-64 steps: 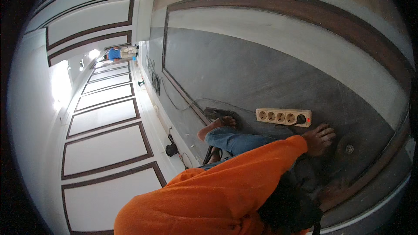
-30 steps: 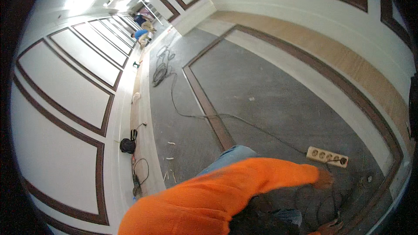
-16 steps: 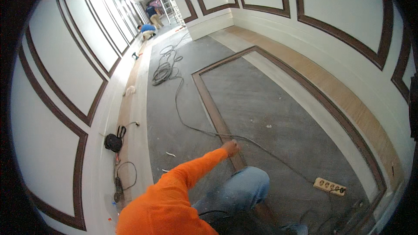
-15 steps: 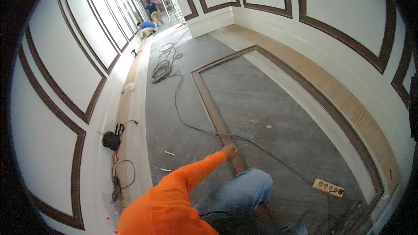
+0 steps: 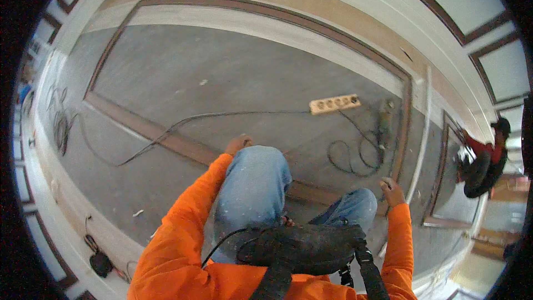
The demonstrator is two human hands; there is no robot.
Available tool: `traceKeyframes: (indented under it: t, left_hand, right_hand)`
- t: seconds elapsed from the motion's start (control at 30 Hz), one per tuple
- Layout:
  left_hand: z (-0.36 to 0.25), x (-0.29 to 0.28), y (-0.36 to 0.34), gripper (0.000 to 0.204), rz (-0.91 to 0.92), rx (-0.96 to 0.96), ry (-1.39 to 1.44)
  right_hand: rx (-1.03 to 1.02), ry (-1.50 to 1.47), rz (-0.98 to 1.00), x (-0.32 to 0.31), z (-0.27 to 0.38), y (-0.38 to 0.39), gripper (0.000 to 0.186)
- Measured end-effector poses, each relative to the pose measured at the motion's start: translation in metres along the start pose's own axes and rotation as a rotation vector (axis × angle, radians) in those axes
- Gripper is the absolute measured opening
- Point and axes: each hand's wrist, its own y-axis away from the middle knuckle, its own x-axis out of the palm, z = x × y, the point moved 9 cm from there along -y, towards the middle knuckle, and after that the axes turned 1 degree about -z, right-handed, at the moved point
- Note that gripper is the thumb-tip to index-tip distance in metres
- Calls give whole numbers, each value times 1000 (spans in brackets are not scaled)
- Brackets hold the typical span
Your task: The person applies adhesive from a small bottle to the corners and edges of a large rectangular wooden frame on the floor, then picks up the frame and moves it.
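Your left hand (image 5: 237, 144) rests fisted on your raised left knee, fingers curled together, seemingly for support. Your right hand (image 5: 392, 191) hangs beside the right knee, fingers loosely bent, gripping nothing visible. The beige plastic power strip (image 5: 335, 104) lies on the grey floor (image 5: 233, 83) beyond your knees, long axis left-right, black cable (image 5: 222, 116) trailing left.

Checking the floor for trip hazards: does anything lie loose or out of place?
Yes. A power strip lies on the floor, its black cord trailing across it, and another cable sits in loose loops beside an angle grinder.
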Motion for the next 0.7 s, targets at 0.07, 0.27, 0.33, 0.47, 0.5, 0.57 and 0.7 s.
traceKeyframes:
  t: [0.07, 0.27, 0.33, 0.47, 0.5, 0.57, 0.7]
  left_hand:
    - [-9, 4, -20, 28, 40, -84, -45]
    - [-92, 23, -68, 41, 71, -28, -106]
    - [-126, 36, -86, 55, 41, 70, -219]
    - [-187, 82, -131, 80, -70, 165, -419]
    - [-202, 103, -144, 82, -45, 188, -394]
    - [-222, 130, -173, 87, -14, 211, -366]
    - [-217, 104, -230, 54, -88, 219, -585]
  right_hand:
    - [96, -142, 4, -3, -26, 36, 52]
    - [189, -221, -78, -7, -97, 135, 47]
    - [329, -328, -97, 13, -106, 145, 43]
    - [81, -302, -59, 45, -111, 86, 50]
    - [21, -225, -104, 49, -133, 62, 50]
    - [277, -136, -106, 65, -178, 1, 48]
    - [-34, 169, -428, 42, -110, -149, 56]
